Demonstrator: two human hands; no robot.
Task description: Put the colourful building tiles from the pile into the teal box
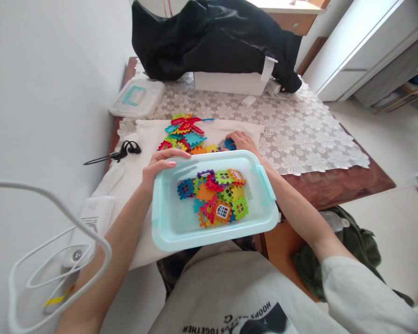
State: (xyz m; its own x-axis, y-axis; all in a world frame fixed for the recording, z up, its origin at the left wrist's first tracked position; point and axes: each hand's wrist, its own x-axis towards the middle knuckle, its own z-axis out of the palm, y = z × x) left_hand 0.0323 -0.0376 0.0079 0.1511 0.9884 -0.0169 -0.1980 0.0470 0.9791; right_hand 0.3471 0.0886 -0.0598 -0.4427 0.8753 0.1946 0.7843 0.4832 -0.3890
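Note:
My left hand (160, 166) grips the near rim of a pale aqua plastic tray (261, 195), which holds a heap of colourful interlocking plastic house-shaped pieces (212, 195). My right hand (240, 141) reaches past the tray's far rim and closes over a blue plastic piece (228, 145), partly hiding it. A second heap of the same pieces (183, 134) lies on a white cloth (149, 139), just left of that hand.
A clear lidded container with an aqua handle (137, 98) stands at the table's far left. Black earphones (128, 148) lie on the cloth. A white box (226, 82) and black fabric (209, 41) sit behind. A white lace tablecloth (299, 134) covers the table. A white cable (55, 260) hangs at the left.

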